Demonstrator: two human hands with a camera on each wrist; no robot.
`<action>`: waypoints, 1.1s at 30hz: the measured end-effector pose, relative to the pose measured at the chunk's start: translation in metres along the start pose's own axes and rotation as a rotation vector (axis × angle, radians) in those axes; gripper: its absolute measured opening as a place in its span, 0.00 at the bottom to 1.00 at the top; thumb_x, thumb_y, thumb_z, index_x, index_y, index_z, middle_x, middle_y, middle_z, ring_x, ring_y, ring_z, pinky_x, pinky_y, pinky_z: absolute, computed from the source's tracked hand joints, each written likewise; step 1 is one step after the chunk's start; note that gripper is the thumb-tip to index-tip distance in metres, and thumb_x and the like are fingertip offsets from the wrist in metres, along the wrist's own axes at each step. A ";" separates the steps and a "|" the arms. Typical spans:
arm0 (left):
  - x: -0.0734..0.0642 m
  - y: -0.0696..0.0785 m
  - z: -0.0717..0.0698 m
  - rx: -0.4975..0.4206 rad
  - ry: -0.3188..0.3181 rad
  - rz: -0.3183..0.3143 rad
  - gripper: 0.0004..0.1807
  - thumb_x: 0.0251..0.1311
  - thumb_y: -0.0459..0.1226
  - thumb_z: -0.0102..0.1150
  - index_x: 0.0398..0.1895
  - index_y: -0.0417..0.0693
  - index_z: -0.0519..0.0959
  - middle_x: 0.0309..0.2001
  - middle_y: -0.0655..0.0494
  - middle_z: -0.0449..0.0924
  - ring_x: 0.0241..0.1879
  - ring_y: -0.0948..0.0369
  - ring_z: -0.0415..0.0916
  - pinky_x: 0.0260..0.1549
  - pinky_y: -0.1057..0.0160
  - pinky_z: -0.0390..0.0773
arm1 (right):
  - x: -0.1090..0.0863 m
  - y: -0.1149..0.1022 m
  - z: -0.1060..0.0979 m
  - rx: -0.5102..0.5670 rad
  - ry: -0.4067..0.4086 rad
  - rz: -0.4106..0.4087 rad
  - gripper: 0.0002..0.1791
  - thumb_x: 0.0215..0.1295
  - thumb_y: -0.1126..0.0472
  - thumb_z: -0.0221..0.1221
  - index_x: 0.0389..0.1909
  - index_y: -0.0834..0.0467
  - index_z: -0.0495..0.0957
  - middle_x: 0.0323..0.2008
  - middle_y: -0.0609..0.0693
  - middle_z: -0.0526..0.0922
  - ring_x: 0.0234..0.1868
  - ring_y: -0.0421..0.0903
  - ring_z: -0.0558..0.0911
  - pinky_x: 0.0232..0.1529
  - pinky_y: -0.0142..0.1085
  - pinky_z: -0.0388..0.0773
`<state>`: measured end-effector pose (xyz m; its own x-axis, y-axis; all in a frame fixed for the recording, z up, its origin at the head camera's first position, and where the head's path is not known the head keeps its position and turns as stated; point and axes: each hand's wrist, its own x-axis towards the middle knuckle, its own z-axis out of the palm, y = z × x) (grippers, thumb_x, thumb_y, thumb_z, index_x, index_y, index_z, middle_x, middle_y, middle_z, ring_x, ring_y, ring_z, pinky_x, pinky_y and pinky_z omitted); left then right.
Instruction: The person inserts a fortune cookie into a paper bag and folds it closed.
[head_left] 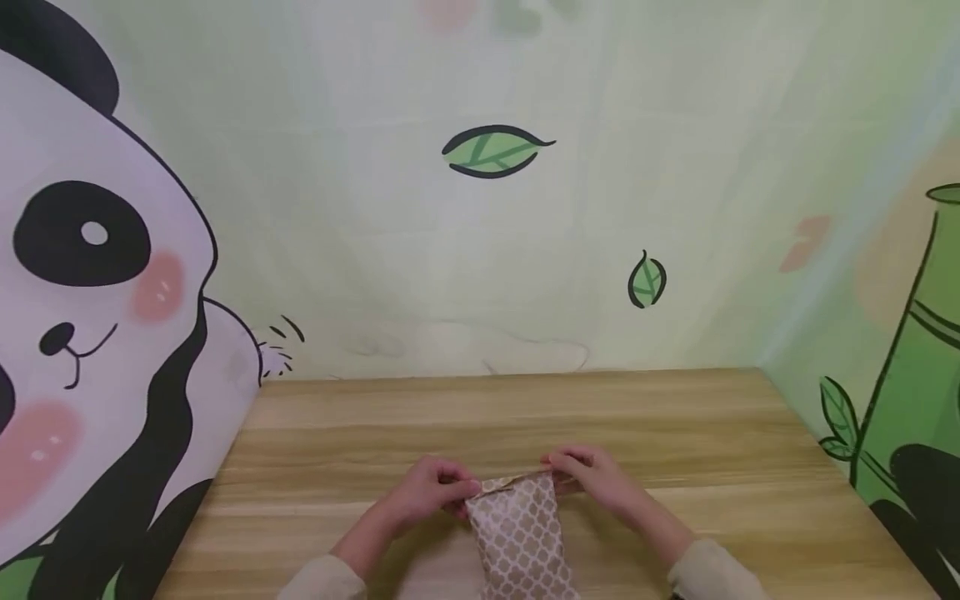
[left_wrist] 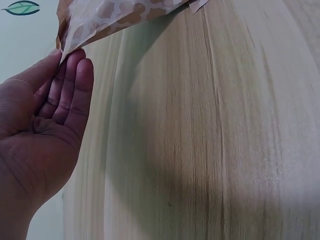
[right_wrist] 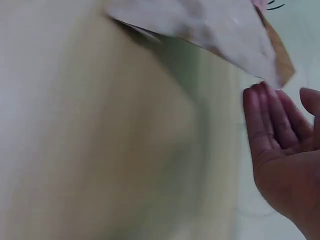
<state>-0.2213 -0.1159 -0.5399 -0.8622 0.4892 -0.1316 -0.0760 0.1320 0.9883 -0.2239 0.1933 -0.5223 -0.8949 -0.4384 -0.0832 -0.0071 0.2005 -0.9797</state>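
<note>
A brown paper bag [head_left: 519, 533] with a white lattice pattern is held up over the wooden table, its upper edge toward the back. My left hand [head_left: 431, 492] pinches the bag's upper left corner between thumb and fingers; in the left wrist view the thumb lies against the paper [left_wrist: 107, 20]. At the opposite corner is my right hand [head_left: 596, 479]. The right wrist view has its straight fingers [right_wrist: 265, 117] right at the bag's corner, with the thumb standing apart from the paper. The bag's lower end runs out of the head view.
The wood-grain table [head_left: 337, 433] reaches back to a pale green cloth backdrop [head_left: 360, 208]. A large printed panda [head_left: 90, 333] fills the left side, printed bamboo [head_left: 918, 375] the right. Light sleeves [head_left: 326, 579] cover both forearms.
</note>
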 end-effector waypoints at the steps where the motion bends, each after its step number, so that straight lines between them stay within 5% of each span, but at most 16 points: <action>1: 0.001 0.001 0.001 0.005 -0.002 0.006 0.11 0.72 0.31 0.66 0.45 0.25 0.85 0.32 0.53 0.87 0.28 0.62 0.84 0.35 0.63 0.88 | 0.005 -0.005 -0.002 -0.036 -0.022 -0.003 0.22 0.84 0.58 0.53 0.60 0.75 0.79 0.51 0.62 0.89 0.51 0.52 0.89 0.56 0.45 0.87; 7: 0.002 0.006 0.005 0.044 -0.017 0.023 0.10 0.72 0.32 0.66 0.44 0.28 0.86 0.33 0.51 0.89 0.30 0.60 0.85 0.38 0.59 0.90 | 0.034 -0.026 -0.002 -0.284 -0.196 -0.049 0.15 0.81 0.57 0.58 0.49 0.64 0.89 0.45 0.52 0.92 0.48 0.45 0.89 0.53 0.33 0.83; 15: 0.000 0.009 0.006 0.026 0.000 0.033 0.11 0.72 0.31 0.65 0.44 0.25 0.85 0.33 0.51 0.88 0.30 0.60 0.84 0.41 0.54 0.90 | 0.042 -0.029 0.008 -0.349 -0.298 -0.048 0.14 0.79 0.56 0.60 0.41 0.59 0.90 0.33 0.47 0.88 0.34 0.41 0.81 0.40 0.33 0.79; 33: 0.003 0.010 0.011 0.074 0.022 0.037 0.10 0.70 0.32 0.67 0.42 0.29 0.85 0.35 0.48 0.89 0.31 0.61 0.85 0.39 0.58 0.90 | 0.041 -0.024 0.032 -0.334 -0.217 -0.067 0.06 0.69 0.60 0.71 0.34 0.58 0.90 0.29 0.46 0.88 0.31 0.40 0.80 0.33 0.28 0.75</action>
<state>-0.2195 -0.1036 -0.5310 -0.8746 0.4758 -0.0929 -0.0075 0.1784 0.9839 -0.2465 0.1426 -0.5077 -0.7726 -0.6281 -0.0925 -0.2394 0.4232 -0.8738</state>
